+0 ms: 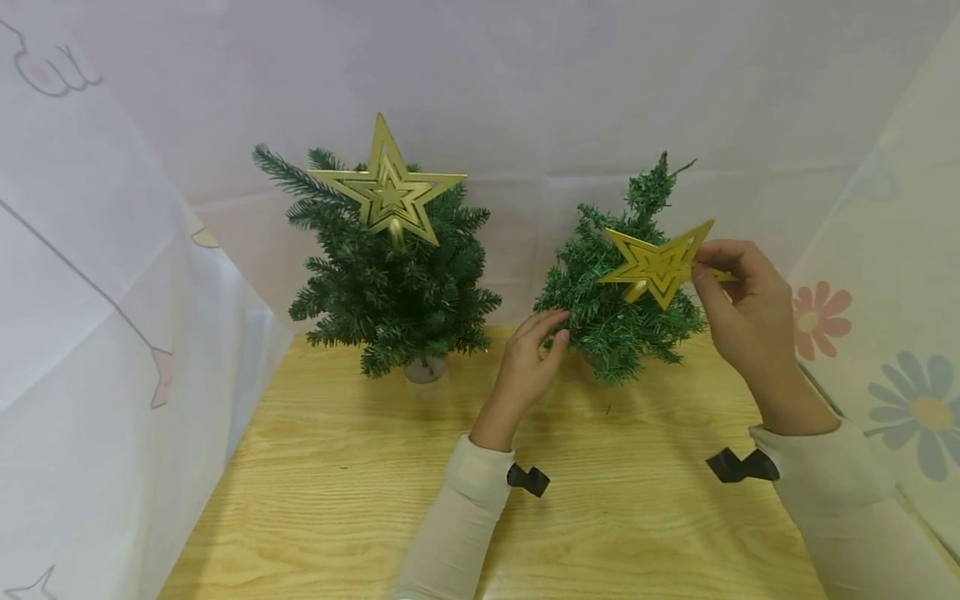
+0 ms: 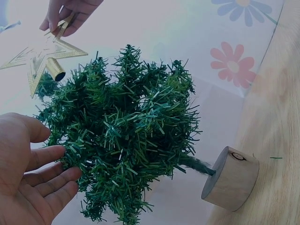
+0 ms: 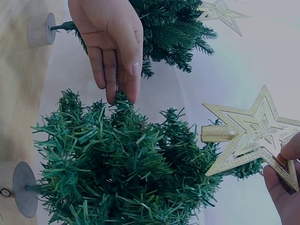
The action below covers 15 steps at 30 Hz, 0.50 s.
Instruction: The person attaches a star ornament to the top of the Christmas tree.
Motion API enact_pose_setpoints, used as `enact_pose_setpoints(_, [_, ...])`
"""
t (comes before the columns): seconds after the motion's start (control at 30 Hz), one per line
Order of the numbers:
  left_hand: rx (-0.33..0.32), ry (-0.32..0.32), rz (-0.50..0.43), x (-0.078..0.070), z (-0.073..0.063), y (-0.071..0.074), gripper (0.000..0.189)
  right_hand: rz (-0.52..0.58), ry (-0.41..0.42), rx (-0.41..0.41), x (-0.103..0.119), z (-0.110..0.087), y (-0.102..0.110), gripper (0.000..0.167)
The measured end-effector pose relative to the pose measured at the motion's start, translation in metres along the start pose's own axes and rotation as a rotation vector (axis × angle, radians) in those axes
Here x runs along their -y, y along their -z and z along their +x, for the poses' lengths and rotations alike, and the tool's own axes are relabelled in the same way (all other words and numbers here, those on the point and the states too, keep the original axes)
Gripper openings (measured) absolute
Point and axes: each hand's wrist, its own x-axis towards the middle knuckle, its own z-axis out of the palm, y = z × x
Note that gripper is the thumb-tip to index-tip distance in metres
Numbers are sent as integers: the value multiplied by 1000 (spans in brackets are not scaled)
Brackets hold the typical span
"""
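Observation:
My right hand [image 1: 750, 304] pinches one point of a gold star tree topper [image 1: 658, 265] between thumb and fingers. The star is tilted in front of the upper part of the small right-hand Christmas tree [image 1: 615, 325]. In the right wrist view its short hollow stem [image 3: 219, 133] sticks out from the star toward the branches. My left hand [image 1: 528, 358] has its fingers extended, fingertips right at the left side of that tree's branches. In the left wrist view the palm [image 2: 28, 183] shows with nothing in it. The tree stands on a round wooden base [image 2: 232, 180].
To the left stands a fuller Christmas tree [image 1: 397, 292] with another gold star [image 1: 390, 193] at its top. Both trees are at the back of the wood-grain table [image 1: 337, 483]. A pale backdrop [image 1: 525, 83] hangs close behind, and a flower-printed sheet [image 1: 900, 333] is at the right.

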Motion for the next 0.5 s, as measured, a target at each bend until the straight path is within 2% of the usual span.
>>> enact_pose_setpoints(0.27, [-5, -10, 8, 0, 0, 0, 47, -18, -2, -9, -10, 10, 2, 19])
enact_pose_setpoints(0.5, [-11, -16, 5, 0, 0, 1, 47, -17, 19, -5, -5, 20, 5, 20])
